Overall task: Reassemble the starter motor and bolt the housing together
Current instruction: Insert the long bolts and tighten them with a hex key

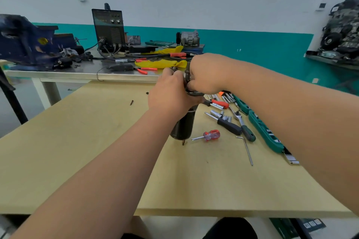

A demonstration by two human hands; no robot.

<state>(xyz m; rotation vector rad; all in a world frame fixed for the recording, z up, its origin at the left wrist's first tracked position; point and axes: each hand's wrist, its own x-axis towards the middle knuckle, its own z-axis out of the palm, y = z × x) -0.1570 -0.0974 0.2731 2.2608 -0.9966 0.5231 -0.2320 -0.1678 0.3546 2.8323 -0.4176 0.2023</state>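
Task's thing: the starter motor (183, 126) is standing upright on the bench (97, 141), its black cylindrical body resting by a small stud at its lower end, right of centre.
Left grip (171, 93): it is wrapping round the motor's upper body, fingers curled tight on it, steadying it.
Right grip (207, 73): it is closing over the dark metal top end of the motor, fingers curled round it; what the fingertips are doing underneath is hidden.
Handling: the motor is looking heavy, rigid and smooth-sided, likely greasy; standing on that narrow stud it is probably tippy, so holding the body low and firm seems wise.
Edges: the bench's near edge is lying well apart from the motor.
Open room: bare board is lying to the left, where a loose screw (131, 102) is sitting. To the right, a screwdriver (210, 135), ratchet (242, 124), hex key (246, 149) and green socket case (264, 132) are crowding near.
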